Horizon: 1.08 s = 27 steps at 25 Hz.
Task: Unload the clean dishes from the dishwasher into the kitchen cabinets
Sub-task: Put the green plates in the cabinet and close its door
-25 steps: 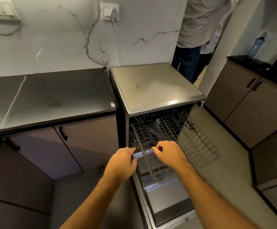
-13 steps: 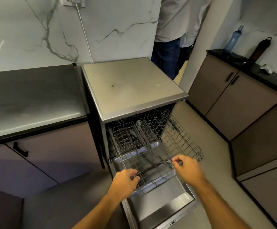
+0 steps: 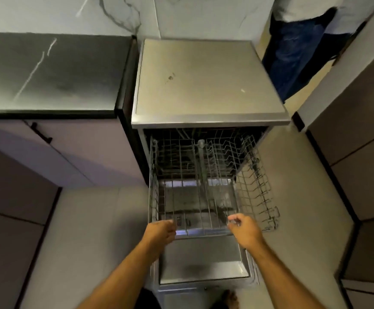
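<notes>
Dishwasher (image 3: 208,81): ahead of both hands; door (image 3: 203,262) folded down below them
Rack (image 3: 195,186): wire, slid out over the door; no dishes visible
Left hand (image 3: 159,233): fingers curled round the rack's front rim
Right hand (image 3: 245,230): fingers curled at the front rim; grip unclear

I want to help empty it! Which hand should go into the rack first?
Probably neither yet. The left hand and right hand both grip the rack at its front rail, evenly placed. No dishes show in it, so there is nothing to favour either side.
</notes>
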{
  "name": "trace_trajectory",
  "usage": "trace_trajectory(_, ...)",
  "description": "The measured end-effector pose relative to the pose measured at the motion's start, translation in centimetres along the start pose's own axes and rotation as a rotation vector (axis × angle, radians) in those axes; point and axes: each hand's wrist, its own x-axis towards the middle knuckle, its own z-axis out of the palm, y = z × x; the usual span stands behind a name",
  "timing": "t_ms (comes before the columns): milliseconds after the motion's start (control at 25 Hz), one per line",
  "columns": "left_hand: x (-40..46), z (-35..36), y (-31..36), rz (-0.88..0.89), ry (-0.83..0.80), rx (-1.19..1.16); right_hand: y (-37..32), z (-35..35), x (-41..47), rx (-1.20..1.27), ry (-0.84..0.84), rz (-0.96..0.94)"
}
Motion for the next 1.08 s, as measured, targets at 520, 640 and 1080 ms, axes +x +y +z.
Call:
trace_trajectory(520,7.9,5.1,-5.2,-0.340,0.394,-0.435,4.1,7.6,5.2,1.079,-0.043,0.815)
trace_trajectory(640,9.7,4.5,-5.9,-0.408,0.450,-0.516,3.9,9.0,6.5,1.198,0.067,0.870)
trace_trajectory(1080,14.9,1.8,0.9,-0.345,0.383,-0.518,-1.2,8.8,11.6,1.312,0.200,0.730)
